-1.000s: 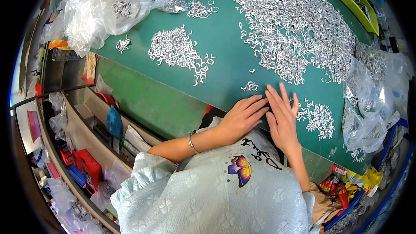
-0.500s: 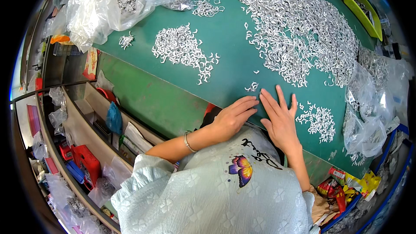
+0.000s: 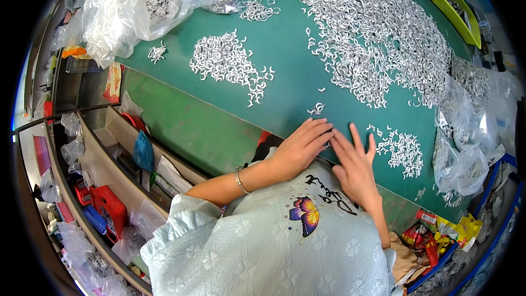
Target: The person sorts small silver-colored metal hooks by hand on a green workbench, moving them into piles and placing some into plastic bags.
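Observation:
My left hand [image 3: 300, 149] reaches over the near edge of the green tabletop [image 3: 290, 85], fingers stretched and slightly bent, with nothing visible in its grasp. My right hand [image 3: 355, 169] lies beside it with fingers spread, its index and thumb apart. The fingertips of both hands meet or nearly meet, and a small silvery piece shows between them. Just beyond them sits a tiny cluster of silvery curved pieces [image 3: 316, 108]. To the right of my right hand is a small heap of similar pieces [image 3: 405, 155]. The undersides of my fingers are hidden.
A large heap of silvery curved pieces [image 3: 378, 38] covers the far right, a smaller heap [image 3: 222, 57] the left. Clear plastic bags [image 3: 118, 16] stand far left, another bag [image 3: 466, 153] at right. A yellow-green bin [image 3: 457, 11] is far right; shelves [image 3: 118, 159] lie lower left.
My left hand has moved slightly farther over the table, its fingers more spread out. My right hand has shifted a little toward me. The heaps look the same, with the view slightly shifted.

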A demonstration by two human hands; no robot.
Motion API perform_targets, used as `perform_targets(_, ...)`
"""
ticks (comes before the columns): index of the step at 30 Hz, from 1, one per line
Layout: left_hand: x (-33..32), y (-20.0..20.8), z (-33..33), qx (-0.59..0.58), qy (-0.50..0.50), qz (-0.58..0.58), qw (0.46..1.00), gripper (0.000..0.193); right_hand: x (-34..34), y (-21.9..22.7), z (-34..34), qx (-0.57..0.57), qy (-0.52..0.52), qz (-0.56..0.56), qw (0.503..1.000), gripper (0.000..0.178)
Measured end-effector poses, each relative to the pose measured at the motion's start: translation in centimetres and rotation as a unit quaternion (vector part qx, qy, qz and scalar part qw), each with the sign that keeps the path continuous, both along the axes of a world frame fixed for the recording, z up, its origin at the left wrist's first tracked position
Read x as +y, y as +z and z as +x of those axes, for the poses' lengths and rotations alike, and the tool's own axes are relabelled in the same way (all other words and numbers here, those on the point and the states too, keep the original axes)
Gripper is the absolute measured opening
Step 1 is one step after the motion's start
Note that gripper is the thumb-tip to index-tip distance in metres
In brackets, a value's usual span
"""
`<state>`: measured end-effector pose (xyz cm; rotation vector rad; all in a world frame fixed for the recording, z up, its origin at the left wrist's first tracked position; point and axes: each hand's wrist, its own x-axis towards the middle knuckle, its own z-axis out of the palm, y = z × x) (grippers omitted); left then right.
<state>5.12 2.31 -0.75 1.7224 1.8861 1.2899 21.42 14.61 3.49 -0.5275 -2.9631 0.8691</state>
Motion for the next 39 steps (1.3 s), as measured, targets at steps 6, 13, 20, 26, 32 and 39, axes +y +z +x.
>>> perform_targets(6,0.5,-1.4,0.6,0.018,-0.044,0.015,0.999,0.029,1.9,-0.6,-4.7,0.108,-0.041,-0.023,0.993,0.037)
perform_targets(13,-1.0,-1.1,-0.6,-0.007,-0.018,0.005,1.0,0.025,1.5,-0.3,-3.4,0.009,-0.009,0.055,0.998,0.051)
perform_targets(20,-1.3,-0.9,-0.7,-0.004,0.002,0.012,1.0,0.026,1.0,0.4,-2.9,0.024,0.01,0.035,0.999,0.055)
perform_targets(26,-1.4,-1.0,-0.9,-0.002,0.022,0.025,0.999,0.027,0.7,-0.3,-4.2,-0.006,0.047,0.051,0.998,0.062)
perform_targets(32,-1.5,-0.9,-0.7,-0.007,0.045,0.016,0.999,0.027,0.1,1.4,0.2,-0.106,0.014,0.08,0.991,0.074)
perform_targets(39,-1.4,-1.2,-0.6,-0.008,0.047,0.009,0.999,0.027,0.9,1.3,3.1,-0.094,-0.08,0.126,0.984,0.073)
